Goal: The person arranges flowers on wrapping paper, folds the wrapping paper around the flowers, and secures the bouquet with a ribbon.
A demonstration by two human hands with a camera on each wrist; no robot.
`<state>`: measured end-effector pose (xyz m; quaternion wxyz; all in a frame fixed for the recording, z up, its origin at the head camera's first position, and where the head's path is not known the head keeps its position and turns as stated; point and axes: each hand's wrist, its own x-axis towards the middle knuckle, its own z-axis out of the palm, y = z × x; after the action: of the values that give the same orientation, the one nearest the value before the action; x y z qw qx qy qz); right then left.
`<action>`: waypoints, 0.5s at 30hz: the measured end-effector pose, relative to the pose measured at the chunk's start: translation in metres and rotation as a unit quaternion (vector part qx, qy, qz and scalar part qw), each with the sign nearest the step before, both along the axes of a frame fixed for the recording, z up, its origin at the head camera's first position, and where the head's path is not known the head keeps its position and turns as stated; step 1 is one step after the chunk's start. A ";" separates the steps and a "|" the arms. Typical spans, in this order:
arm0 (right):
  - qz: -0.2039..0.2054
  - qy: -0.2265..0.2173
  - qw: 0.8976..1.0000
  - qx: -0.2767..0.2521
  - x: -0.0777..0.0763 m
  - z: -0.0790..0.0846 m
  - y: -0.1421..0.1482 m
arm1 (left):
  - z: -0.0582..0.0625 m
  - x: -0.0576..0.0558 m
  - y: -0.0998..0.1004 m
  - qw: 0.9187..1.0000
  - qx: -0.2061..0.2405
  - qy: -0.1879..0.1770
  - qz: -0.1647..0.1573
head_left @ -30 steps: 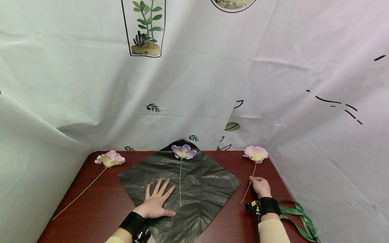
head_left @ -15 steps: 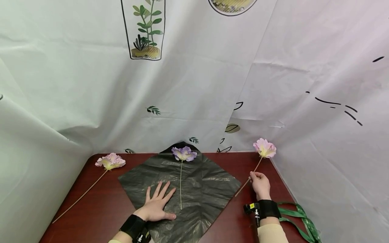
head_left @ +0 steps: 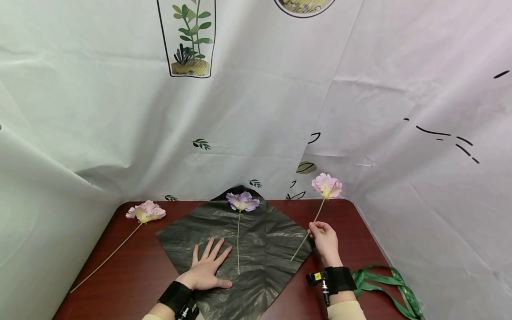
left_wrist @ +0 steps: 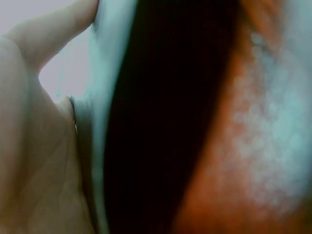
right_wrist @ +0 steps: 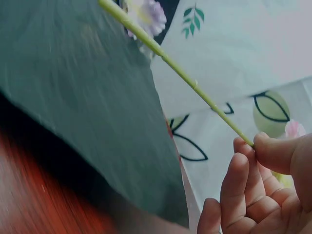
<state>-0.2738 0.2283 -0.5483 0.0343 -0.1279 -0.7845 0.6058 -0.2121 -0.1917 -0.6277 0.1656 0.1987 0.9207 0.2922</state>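
Observation:
My left hand (head_left: 205, 271) lies flat with spread fingers on a dark sheet of wrapping paper (head_left: 272, 262), pressing its left part. On that sheet a purple artificial flower (head_left: 242, 202) lies with its stem pointing toward me. In my right hand (head_left: 325, 242) the stem of a pink artificial flower (head_left: 326, 186) is pinched between thumb and fingers, raised over the sheet's right corner with its bloom up and to the right. The right wrist view shows the pinched green stem (right_wrist: 195, 87) close up. The left wrist view is mostly dark and blurred.
Another pink flower (head_left: 146, 212) with a long stem lies on the table's left side. Green ribbon (head_left: 404, 293) is bunched at the right edge of the reddish-brown table (head_left: 132, 271). A white printed cloth (head_left: 256, 98) hangs around the back and sides.
My right hand has lifted the pink flower off the table and carried it left, so its stem end is now over the dark sheet. The left hand has stayed in place.

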 end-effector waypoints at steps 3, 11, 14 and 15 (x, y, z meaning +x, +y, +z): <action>-0.001 0.004 1.000 -0.008 0.001 0.000 -0.006 | -0.002 -0.001 0.001 1.000 0.000 0.004 -0.002; 0.005 0.015 0.999 -0.032 0.003 0.002 -0.025 | -0.002 0.000 0.000 1.000 0.002 0.001 0.001; 0.021 0.023 0.998 -0.053 0.005 0.000 -0.037 | -0.002 0.000 0.000 1.000 -0.001 -0.001 0.000; 0.027 0.025 0.998 -0.056 0.006 0.000 -0.042 | -0.002 0.000 -0.001 1.000 0.001 -0.001 -0.001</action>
<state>-0.2680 0.1862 -0.5482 0.0302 -0.0936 -0.7513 0.6526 -0.2125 -0.1923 -0.6295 0.1663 0.1991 0.9202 0.2932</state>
